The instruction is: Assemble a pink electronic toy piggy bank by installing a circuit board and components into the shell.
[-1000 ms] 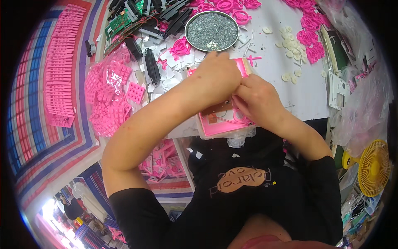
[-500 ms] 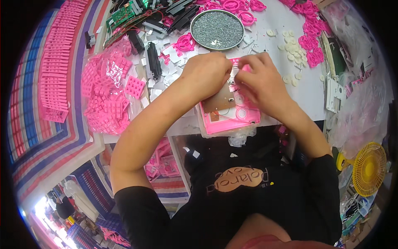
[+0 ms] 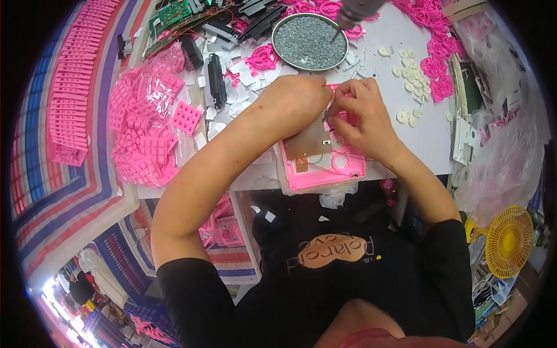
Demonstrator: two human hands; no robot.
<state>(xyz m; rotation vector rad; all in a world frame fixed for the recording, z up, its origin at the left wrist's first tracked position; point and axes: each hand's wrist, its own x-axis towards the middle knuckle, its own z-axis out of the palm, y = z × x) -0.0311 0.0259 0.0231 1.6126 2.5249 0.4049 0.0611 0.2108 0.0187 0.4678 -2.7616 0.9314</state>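
1. Head bowed over a white worktop [image 3: 426, 139], a person in a black T-shirt [image 3: 348, 290] works with both hands over a pink plastic housing [image 3: 325, 178], which we find flat at the near edge, on clear plastic film [image 3: 332, 200].
2. We see the left hand [image 3: 299, 103] curled, its knuckles raised above the housing's far part; its fingertips are hidden, so we cannot tell what they grip.
3. Just beside it, the right hand [image 3: 358, 113] bends its fingers inward, thumb and forefinger close together; whether they pinch anything, we cannot make out.
4. Below the left hand we see a flat brown panel [image 3: 304, 146] lying across the housing, with thin wires near its lower edge.
5. Beyond the hands stands a round dish [image 3: 275, 53] filled with small metal screws; above it we spot a blurred dark power screwdriver [image 3: 358, 10], its bit pointing down at them.
6. To the left we count among the parts a bag of pink keypads [image 3: 154, 116] and a long black plastic part [image 3: 216, 81]; to the right, white discs [image 3: 412, 75] lie scattered near pink ring-shaped pieces [image 3: 434, 69].
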